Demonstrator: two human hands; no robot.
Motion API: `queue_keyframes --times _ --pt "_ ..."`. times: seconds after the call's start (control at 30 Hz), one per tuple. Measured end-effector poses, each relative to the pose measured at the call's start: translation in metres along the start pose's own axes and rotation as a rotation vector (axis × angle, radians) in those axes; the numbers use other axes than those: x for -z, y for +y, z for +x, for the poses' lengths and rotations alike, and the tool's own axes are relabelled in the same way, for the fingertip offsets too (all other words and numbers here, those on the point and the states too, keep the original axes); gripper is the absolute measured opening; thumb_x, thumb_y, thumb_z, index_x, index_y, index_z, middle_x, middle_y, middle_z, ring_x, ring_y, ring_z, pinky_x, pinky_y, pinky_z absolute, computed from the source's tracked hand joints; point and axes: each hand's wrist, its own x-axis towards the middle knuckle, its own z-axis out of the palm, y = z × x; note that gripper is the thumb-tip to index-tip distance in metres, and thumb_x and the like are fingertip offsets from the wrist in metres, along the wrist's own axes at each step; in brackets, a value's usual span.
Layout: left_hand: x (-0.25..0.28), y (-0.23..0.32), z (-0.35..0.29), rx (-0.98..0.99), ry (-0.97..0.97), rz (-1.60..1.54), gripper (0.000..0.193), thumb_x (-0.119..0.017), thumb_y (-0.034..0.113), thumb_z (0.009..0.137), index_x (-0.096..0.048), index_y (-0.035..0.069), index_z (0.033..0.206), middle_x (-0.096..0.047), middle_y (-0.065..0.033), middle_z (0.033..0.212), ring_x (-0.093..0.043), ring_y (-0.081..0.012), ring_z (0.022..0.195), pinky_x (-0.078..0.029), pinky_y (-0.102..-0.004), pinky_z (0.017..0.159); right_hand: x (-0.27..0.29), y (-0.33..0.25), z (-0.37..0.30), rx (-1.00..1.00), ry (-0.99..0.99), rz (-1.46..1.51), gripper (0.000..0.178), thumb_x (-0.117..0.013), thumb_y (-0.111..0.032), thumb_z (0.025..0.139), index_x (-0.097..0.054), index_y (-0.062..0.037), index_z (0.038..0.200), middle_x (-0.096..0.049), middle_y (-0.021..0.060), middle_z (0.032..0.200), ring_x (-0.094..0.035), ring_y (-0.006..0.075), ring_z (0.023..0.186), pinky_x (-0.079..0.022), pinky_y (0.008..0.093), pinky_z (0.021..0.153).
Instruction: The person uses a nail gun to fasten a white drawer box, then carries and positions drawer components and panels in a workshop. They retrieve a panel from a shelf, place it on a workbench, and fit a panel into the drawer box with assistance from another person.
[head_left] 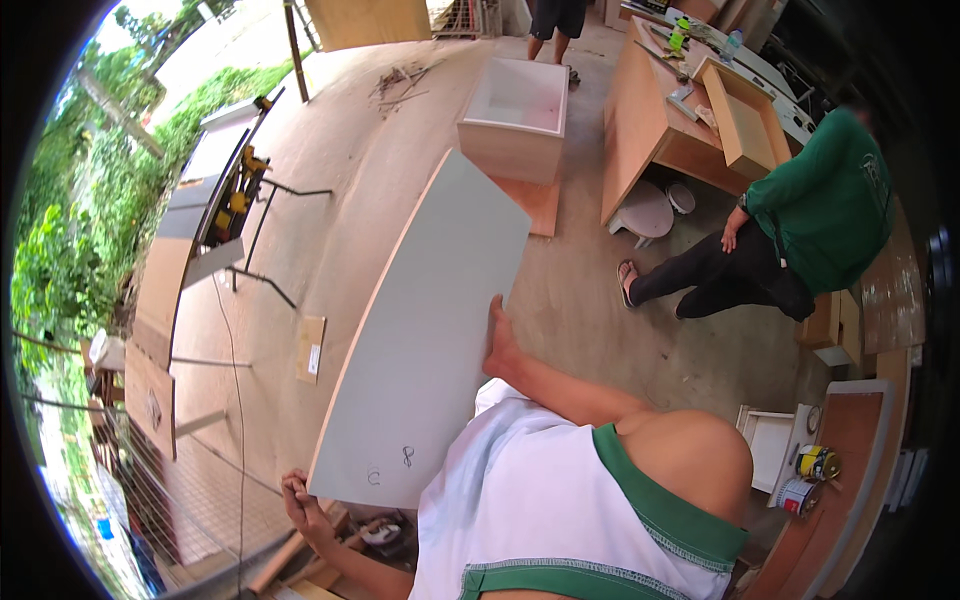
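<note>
A long, pale grey board (pixel 415 310) with a thin wood-coloured edge slants up and away in front of my body. My left hand (pixel 308 510) is closed at its near left corner, fingers curled. Along the board's right edge, about halfway up, my right hand (pixel 498 345) grips the side; some of its fingers are hidden behind the board. Dark scribbled pencil-like marks lie near the board's lower end. Its near end rests close against my white shirt with green trim (pixel 560 490).
An open white-lined box (pixel 512 130) stands beyond the board. At right, a person in a green top (pixel 830 195) stands by a wooden workbench (pixel 640 120) holding a drawer (pixel 740 115). A saw table (pixel 215 200) is at left; paint cans (pixel 818 462) sit lower right.
</note>
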Motion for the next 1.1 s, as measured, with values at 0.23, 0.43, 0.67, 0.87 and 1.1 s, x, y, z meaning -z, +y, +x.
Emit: queue_keyframes --times 0.23,0.43,0.67,0.87,1.1 --pt "0.027 -0.028 0.148 0.029 0.496 -0.256 0.029 -0.043 0.037 0.106 -0.048 0.010 0.098 -0.051 -0.0026 0.098 -0.052 -0.0126 0.087 -0.048 -0.0275 0.075 -0.099 -0.064 0.115 0.023 0.086 -0.018 0.082 -0.031 -0.076 0.093 -0.042 -0.0143 0.146 -0.045 0.0074 0.148 -0.039 0.0270 0.137 -0.033 0.0466 0.113" --pt "-0.038 -0.039 0.281 0.054 0.317 -0.281 0.037 -0.057 0.045 0.098 -0.053 0.008 0.101 -0.056 -0.0037 0.097 -0.054 -0.0143 0.085 -0.047 -0.0280 0.077 -0.162 -0.108 0.192 0.104 0.152 0.021 0.081 -0.031 -0.076 0.093 -0.046 -0.0141 0.143 -0.050 0.0085 0.142 -0.044 0.0283 0.133 -0.036 0.0474 0.110" --pt "-0.057 -0.056 0.456 0.087 -0.076 -0.318 0.038 -0.075 0.031 0.089 -0.063 -0.002 0.104 -0.062 -0.0052 0.090 -0.057 -0.0120 0.083 -0.047 -0.0281 0.077 -0.173 -0.120 0.298 0.303 0.047 0.204 0.080 -0.040 -0.076 0.090 -0.046 -0.0146 0.142 -0.052 0.0075 0.139 -0.047 0.0286 0.129 -0.038 0.0488 0.108" --pt "-0.058 -0.072 0.641 0.014 -0.286 -0.414 0.029 -0.077 0.025 0.087 -0.067 -0.001 0.095 -0.062 -0.0025 0.087 -0.056 -0.0102 0.081 -0.043 -0.0238 0.076 -0.221 -0.110 0.367 0.388 0.060 0.399 0.089 -0.039 -0.080 0.087 -0.042 -0.0117 0.144 -0.049 0.0086 0.141 -0.045 0.0308 0.130 -0.036 0.0500 0.108" --pt "-0.070 -0.051 0.806 0.144 -0.582 -0.408 0.023 -0.072 0.022 0.092 -0.069 -0.001 0.093 -0.065 -0.0028 0.086 -0.059 -0.0109 0.081 -0.045 -0.0248 0.079 -0.294 -0.098 0.399 0.629 0.160 0.506 0.086 -0.045 -0.080 0.083 -0.040 -0.0217 0.146 -0.043 0.0053 0.145 -0.041 0.0307 0.132 -0.036 0.0491 0.107"
